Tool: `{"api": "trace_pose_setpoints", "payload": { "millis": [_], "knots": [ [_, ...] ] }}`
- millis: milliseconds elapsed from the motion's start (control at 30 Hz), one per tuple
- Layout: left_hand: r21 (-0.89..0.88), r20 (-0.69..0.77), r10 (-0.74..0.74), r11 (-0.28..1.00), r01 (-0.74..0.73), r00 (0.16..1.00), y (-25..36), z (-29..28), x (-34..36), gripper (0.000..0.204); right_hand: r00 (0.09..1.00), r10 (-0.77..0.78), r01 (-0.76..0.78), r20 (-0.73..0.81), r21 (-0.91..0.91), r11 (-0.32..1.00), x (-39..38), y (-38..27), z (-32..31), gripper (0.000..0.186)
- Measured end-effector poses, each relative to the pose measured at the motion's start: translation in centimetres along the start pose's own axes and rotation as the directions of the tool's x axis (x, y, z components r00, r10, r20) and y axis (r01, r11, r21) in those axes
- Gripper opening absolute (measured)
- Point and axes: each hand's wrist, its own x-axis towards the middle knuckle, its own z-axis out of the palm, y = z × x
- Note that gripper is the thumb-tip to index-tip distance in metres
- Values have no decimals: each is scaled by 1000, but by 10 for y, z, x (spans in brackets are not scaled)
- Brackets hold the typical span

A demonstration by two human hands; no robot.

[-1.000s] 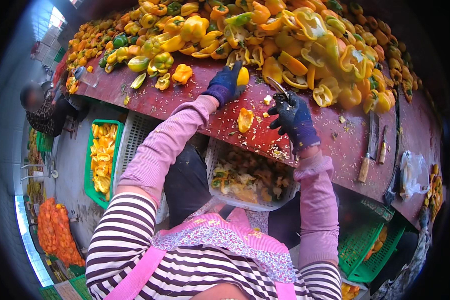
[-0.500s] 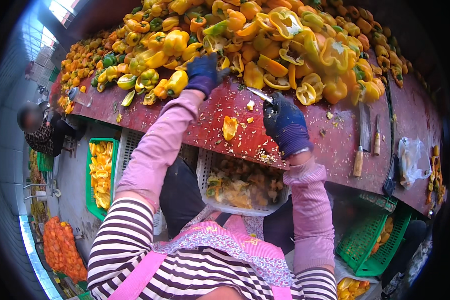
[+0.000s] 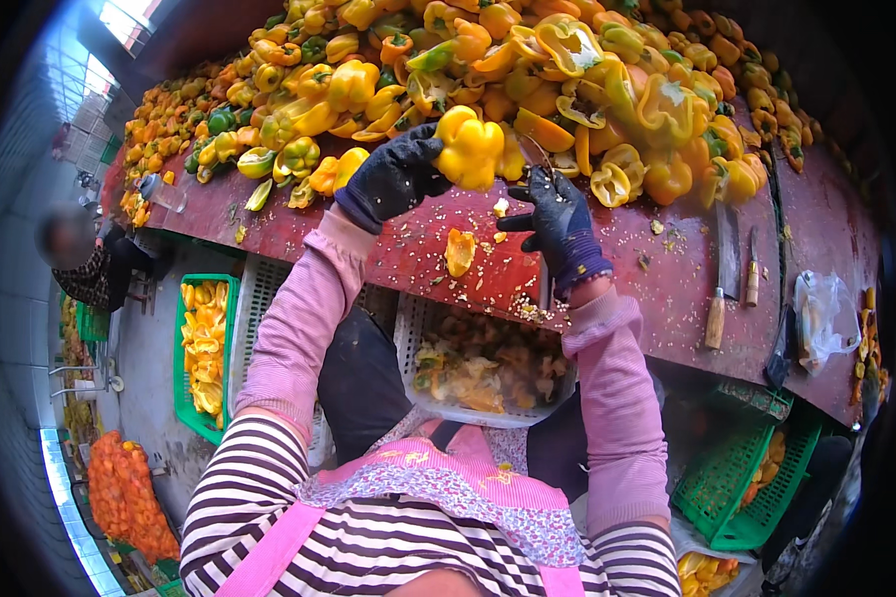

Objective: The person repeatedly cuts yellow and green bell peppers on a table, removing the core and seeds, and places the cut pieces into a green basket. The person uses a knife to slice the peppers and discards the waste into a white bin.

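Note:
A whole yellow bell pepper (image 3: 471, 149) is gripped in my left hand (image 3: 396, 179), which wears a dark glove, above the near edge of a large pepper heap. Just right of it is my gloved right hand (image 3: 560, 217), some fingers spread toward the pepper but not touching it. A thin knife (image 3: 538, 154) sticks up from that hand, its blade pointing away from me; its handle is hidden in the glove. On the red table (image 3: 408, 254) between my forearms lies a cut piece of yellow pepper (image 3: 459, 253) among scattered seeds.
Whole and halved peppers (image 3: 567, 99) are heaped along the far side. A cleaver (image 3: 722, 289) and a small knife (image 3: 753, 269) lie at right, near a plastic bag (image 3: 824, 323). Below the table edge sits a crate of scraps (image 3: 483, 406). Another person (image 3: 90, 269) sits far left.
My left hand has picked up a yellow pepper from the heap's edge and turned toward the middle. My right hand has loosened some fingers, and the knife now points away from me.

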Motion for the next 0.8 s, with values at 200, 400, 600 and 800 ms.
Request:
{"api": "trace_pose_setpoints", "payload": {
  "millis": [200, 400, 600, 800],
  "knots": [
    [204, -82, 169, 967, -150, 982, -33, 41, -13, 48, 980, -86, 45, 181, 218, 975, 3, 12, 9, 39],
    [285, -176, 299, 927, -242, 938, -46, 68, -15, 49, 940, -210, 183, 268, 125, 975, -8, 16, 25, 34],
    [-141, -250, 176, 966, -216, 952, -47, 24, 0, 41, 991, -63, 91, 117, -252, 964, -4, 4, 9, 22],
    [-24, -249, 320, 942, -336, 914, -59, 43, 4, 34, 780, -614, 433, 122, -813, 390, 34, 68, 9, 13]
  ]
}}
